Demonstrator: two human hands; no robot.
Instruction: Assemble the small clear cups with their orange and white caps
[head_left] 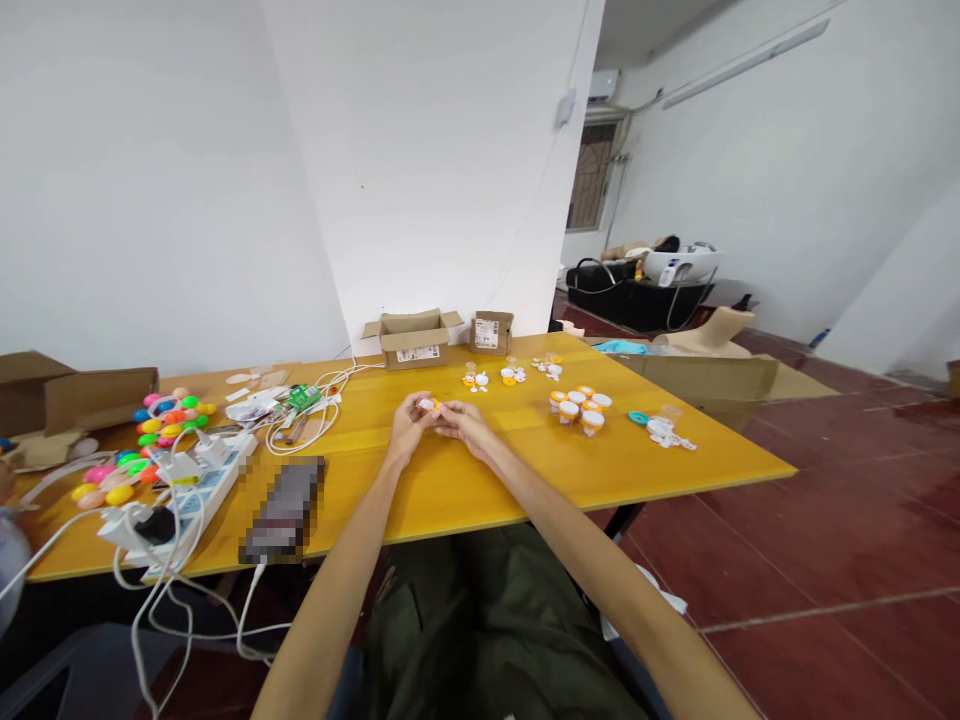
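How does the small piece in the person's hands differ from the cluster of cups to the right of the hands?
The white-and-orange piece is held in the fingers of the left hand and right hand; the cups rest on the table. The piece is partly hidden by the fingers, while the cups are unobscured by them. The piece is smaller than the whole cluster of cups. Both show white and orange.

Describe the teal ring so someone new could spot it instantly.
Find the yellow table, then its right-hand part. Between the cluster of orange-and-white tubs and the loose white pieces lies the ring. Its teal colour sets it apart from both.
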